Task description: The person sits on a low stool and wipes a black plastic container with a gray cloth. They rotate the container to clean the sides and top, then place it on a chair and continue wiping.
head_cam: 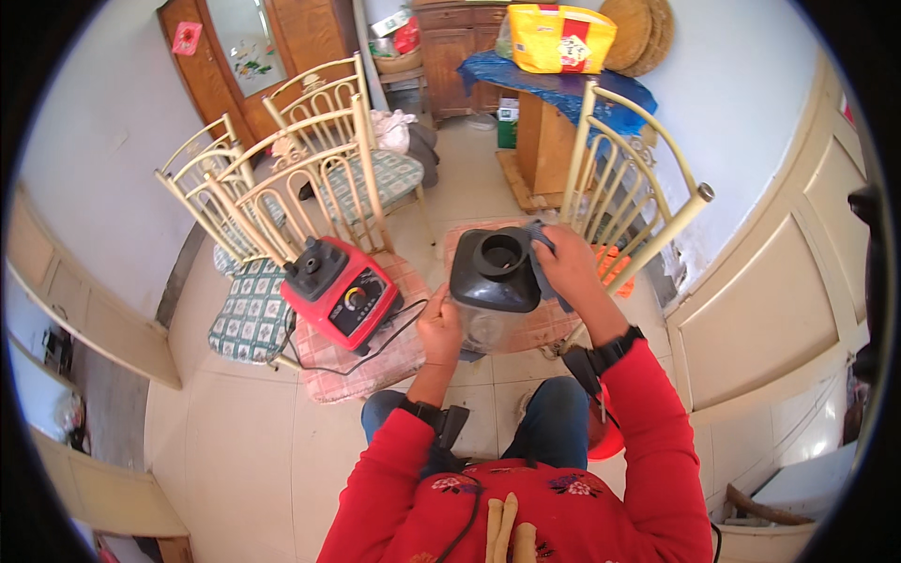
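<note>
A clear blender jar (486, 329) with a black lid (486, 281) is held up in front of me, above a chair seat. My left hand (440, 324) grips the jar's left side. At the lid's right side, my right hand (566, 257) holds a dark grey cloth (540, 264) against the jar. The lid's round centre opening faces up towards me. To the left, the red blender base (341, 292) rests on a pink checked chair seat (334, 386). Its control dial faces me, and a black cord (380, 355) runs from it across the seat.
Metal-framed chairs (295, 169) stand at the left, one with a green checked seat (250, 317). Another chair back (633, 162) rises at the right. Behind it, a yellow bag (561, 39) sits on a blue-covered table (556, 88). A red bucket (605, 436) is beside my right knee.
</note>
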Demonstrator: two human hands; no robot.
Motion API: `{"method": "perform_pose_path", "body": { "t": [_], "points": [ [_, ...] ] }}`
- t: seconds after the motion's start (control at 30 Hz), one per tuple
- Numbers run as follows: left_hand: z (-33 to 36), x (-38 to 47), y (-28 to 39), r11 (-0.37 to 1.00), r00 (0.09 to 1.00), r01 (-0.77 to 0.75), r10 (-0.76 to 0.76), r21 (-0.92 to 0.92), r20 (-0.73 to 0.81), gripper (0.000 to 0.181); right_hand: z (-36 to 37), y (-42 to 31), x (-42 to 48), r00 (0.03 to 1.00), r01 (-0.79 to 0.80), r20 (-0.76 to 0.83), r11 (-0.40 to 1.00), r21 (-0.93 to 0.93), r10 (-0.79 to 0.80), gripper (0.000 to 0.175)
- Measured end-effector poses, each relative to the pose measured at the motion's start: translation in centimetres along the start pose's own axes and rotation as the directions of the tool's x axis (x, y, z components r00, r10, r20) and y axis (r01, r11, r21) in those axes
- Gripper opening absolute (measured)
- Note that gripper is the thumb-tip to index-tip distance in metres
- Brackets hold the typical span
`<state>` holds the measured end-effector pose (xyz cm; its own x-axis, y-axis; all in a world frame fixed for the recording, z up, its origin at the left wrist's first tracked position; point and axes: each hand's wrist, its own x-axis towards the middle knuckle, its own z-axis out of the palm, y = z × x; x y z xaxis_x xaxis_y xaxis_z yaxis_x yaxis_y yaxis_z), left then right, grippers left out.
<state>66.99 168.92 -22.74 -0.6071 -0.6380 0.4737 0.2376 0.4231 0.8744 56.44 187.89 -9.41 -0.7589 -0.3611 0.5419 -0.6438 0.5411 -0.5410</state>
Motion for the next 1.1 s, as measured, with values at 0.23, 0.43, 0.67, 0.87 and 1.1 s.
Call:
{"method": "perform_pose_path", "body": {
  "t": [0.23, 0.43, 0.67, 0.87, 1.1],
  "points": [
    [1.0, 0.8, 0.0, 0.999, 0.999, 0.044, -0.044, -0.027, 0.009, 0.029, -1.5, -2.9, -5.6, 0.996, 0.008, -0.085, 1.000, 0.021, -0.006, 0.018],
    [1.3, 0.9, 0.7, 1.000, 1.000, -0.002, 0.002, 0.011, -0.003, 0.028, -1.3, -4.8, -6.3, 0.987, 0.143, -0.046, 0.970, -0.197, -0.154, 0.018],
    [1.7, 0.7, 1.2, 1.000, 0.998, 0.009, -0.010, 0.028, 0.059, 0.025, 0.6, -6.7, -5.4, 0.914, 0.396, 0.051, 0.861, -0.319, -0.402, 0.025],
    [1.4, 0.5, 1.6, 1.000, 1.000, 0.004, -0.004, 0.005, 0.027, 0.026, 1.9, -8.5, -3.9, 0.906, 0.420, 0.222, 0.827, -0.373, -0.360, 0.028],
    [1.5, 0.5, 1.3, 0.999, 0.999, 0.004, -0.002, -0.054, 0.036, 0.027, -1.7, -6.3, -5.7, 0.929, 0.370, 0.075, 0.909, -0.191, -0.363, 0.024]
  ]
}}
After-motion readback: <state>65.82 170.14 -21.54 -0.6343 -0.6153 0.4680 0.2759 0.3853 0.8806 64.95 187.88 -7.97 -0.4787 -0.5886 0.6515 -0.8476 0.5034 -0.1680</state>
